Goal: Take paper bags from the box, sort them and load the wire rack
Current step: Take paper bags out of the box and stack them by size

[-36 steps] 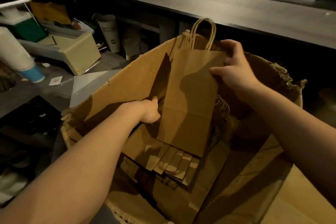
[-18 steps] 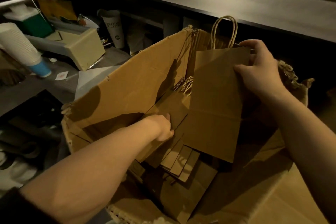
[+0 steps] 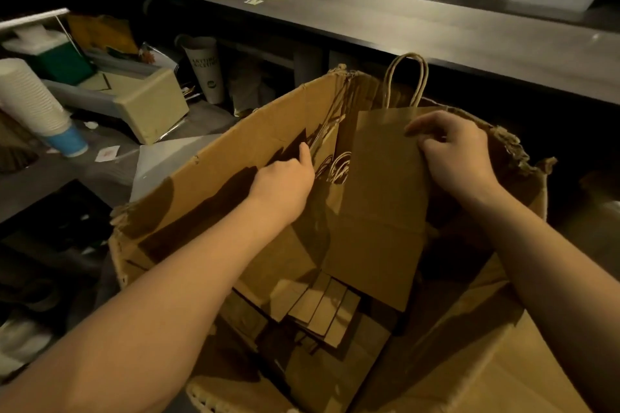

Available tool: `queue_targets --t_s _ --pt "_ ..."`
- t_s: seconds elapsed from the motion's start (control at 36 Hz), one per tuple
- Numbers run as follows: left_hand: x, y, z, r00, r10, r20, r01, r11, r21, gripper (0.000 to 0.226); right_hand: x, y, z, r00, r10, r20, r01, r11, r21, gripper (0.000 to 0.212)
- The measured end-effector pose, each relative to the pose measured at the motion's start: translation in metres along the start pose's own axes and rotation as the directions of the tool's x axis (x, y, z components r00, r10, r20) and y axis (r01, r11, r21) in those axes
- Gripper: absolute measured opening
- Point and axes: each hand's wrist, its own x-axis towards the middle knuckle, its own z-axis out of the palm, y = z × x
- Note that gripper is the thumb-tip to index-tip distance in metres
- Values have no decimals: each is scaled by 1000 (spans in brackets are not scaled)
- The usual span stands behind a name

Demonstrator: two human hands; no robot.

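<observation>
Where the right grip (image 3: 453, 152) pinches it, the paper bag (image 3: 379, 211) hangs below.

Both bare forearms are stretched forward and downward, the left one from the lower left corner, the right one from the right edge. The left hand (image 3: 285, 184) is seen from its back, with the wrist nearly straight. Its thumb is laid straight upward on the near face of a stack of flat brown paper bags (image 3: 285, 261), and the fingers are hidden behind that stack (the grip is only partly seen). The right hand (image 3: 456, 154) is turned palm down. The top edge of a single flat brown paper bag with twisted paper handles (image 3: 382, 211) is pinched between its curled fingers and thumb.
</observation>
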Motion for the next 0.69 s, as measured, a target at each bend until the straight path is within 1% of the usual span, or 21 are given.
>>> queue_targets --t_s 0.14,0.19,0.25,0.31,0.39,0.42,0.44,0.5,0.56,0.61,0.64,0.69 --pt "-6 4 -25 995 -19 -94 7 992 -127 60 -5 -6 6 998 -11 63 10 1000 18 26" --pt "-10 9 -33 990 -12 -137 -8 989 -146 56 -9 -9 9 995 -22 98 18 999 36 26" --pt "-12 14 -42 982 0 -188 -29 988 -151 56 -13 -15 10 991 -27 130 17 997 72 25" --pt "-17 20 -51 971 25 -236 -52 993 -108 59 -17 -22 11 988 -16 155 -9 987 160 29" --pt "-27 33 -65 953 90 -289 -88 996 19 56 -22 -31 9 977 37 210 -107 937 332 51" --pt "-31 37 -69 945 119 -304 -105 993 63 56 -25 -33 7 974 38 225 -121 922 369 54" --pt "-34 42 -71 936 149 -319 -123 987 101 58 -26 -34 5 972 29 232 -119 916 382 54" --pt "-42 54 -75 909 241 -340 -195 967 163 60 -31 -35 1 976 15 219 -96 928 361 47" --pt "-51 65 -75 879 338 -338 -277 936 217 55 -35 -32 -3 982 35 187 -99 934 343 40" --pt "-60 76 -77 850 403 -340 -331 909 252 54 -39 -26 -10 985 77 154 -127 928 351 29" --pt "-63 81 -78 841 411 -351 -340 907 247 54 -41 -23 -15 984 104 146 -153 914 377 25" --pt "-67 89 -83 847 381 -370 -345 925 162 49 -47 -17 -27 980 152 131 -196 864 464 21"
